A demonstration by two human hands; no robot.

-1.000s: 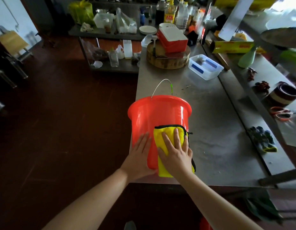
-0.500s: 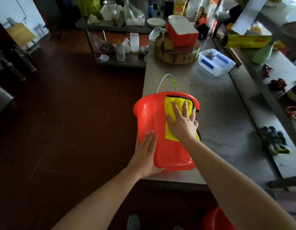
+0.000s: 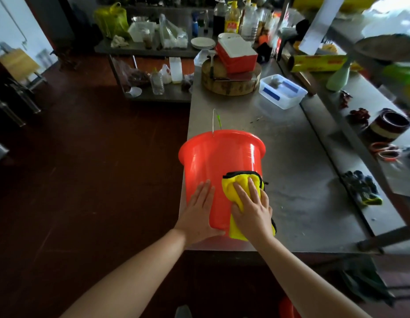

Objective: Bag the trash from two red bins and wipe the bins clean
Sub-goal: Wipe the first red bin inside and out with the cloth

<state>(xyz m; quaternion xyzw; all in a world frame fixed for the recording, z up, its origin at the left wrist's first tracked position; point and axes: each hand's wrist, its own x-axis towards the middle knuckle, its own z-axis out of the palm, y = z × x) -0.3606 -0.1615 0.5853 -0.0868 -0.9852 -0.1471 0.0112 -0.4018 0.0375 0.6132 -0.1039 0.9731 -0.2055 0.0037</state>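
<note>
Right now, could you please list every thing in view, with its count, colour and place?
red bin: one, red, tipped with mouth away, at the table's near edge
cloth: one, yellow with black edge, on the bin's wall
table: one, grey steel, right of centre
chopping block: one, brown wood, table's far end
box: one, red and white, on the chopping block
tub: one, clear with blue, right of the block
gloves: one pair, dark with yellow, right-hand ledge
scissors: one, orange handles, right-hand ledge
jar: one, dark brown, right-hand ledge, farther back
plates: one stack, white, back shelf
left hand: one, flat on the bin's wall
right hand: one, pressing flat on the cloth
</note>
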